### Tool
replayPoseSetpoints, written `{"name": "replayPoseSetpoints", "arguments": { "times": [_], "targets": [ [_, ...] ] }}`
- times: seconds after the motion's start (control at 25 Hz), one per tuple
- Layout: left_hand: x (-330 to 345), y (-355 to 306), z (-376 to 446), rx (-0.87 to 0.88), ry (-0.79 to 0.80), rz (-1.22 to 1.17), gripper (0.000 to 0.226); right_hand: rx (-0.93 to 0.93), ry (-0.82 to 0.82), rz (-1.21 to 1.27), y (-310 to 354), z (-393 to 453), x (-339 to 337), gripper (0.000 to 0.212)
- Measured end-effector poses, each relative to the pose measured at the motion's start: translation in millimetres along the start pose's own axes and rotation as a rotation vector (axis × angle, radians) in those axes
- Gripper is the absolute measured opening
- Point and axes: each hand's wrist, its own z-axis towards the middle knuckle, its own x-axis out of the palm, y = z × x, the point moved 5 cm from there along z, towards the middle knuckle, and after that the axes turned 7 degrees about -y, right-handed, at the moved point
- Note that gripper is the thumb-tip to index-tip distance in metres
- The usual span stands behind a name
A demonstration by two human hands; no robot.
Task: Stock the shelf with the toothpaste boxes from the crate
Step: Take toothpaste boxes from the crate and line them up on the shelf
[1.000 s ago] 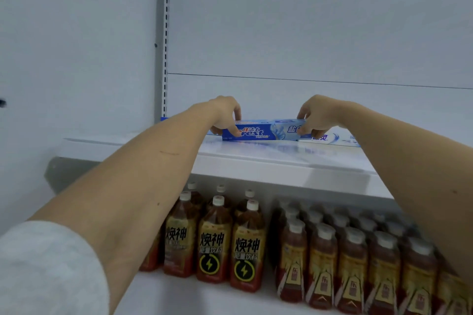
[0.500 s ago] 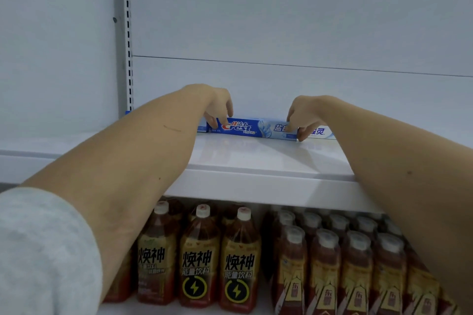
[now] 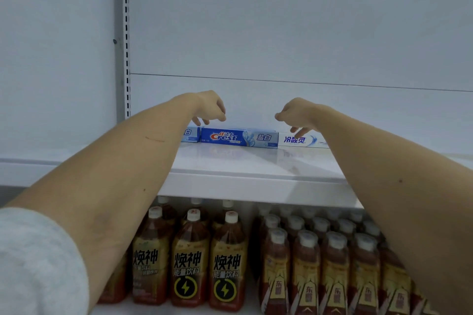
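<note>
While hovering over long blue cardboard toothpaste box (image 3: 239, 137): left hand (image 3: 208, 109), right hand (image 3: 297, 115) loosely curled, empty; box lay crosswise just below, left nearer.

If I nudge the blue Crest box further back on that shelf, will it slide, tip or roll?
The blue Crest box lies flat on its long side, so it probably slides rather than tips, and its square edges make rolling unlikely. The white shelf looks glossy, so expect little friction. It sits between a blue box and a white box; an off-centre push may skew it into them.

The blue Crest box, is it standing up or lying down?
Lying down. The blue Crest box rests lengthwise on the shelf, its logo reading sideways.
</note>
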Motion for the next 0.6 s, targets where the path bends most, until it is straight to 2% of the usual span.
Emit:
{"name": "replayPoseSetpoints", "arguments": {
  "times": [0.08, 0.16, 0.28, 0.36, 0.6],
  "targets": [
    [-6.5, -9.0, -13.9, -0.027, -0.056, -0.088, 0.036, -0.013, -0.050, 0.124, -2.6, -9.6, -8.8, 0.043],
    [-8.3, -19.1, -32.5, -0.075, -0.116, -0.235, 0.038, 0.031, -0.077, 0.353, -10.4, -21.9, -13.7, 0.045],
    [-3.8, -33.8, -71.9, -0.183, -0.190, -0.457, 0.057, 0.129, -0.059, 0.641, -22.6, -54.9, -21.5, 0.057],
    [4.2, -43.3, -101.5, -0.235, -0.219, -0.583, 0.063, 0.117, -0.047, 0.737, -30.1, -79.3, -32.3, 0.060],
    [5.9, -71.9, -187.3, -0.351, -0.352, -0.845, 0.061, 0.009, -0.019, 0.965, -48.6, -160.0, -54.9, 0.052]
  ]
}}
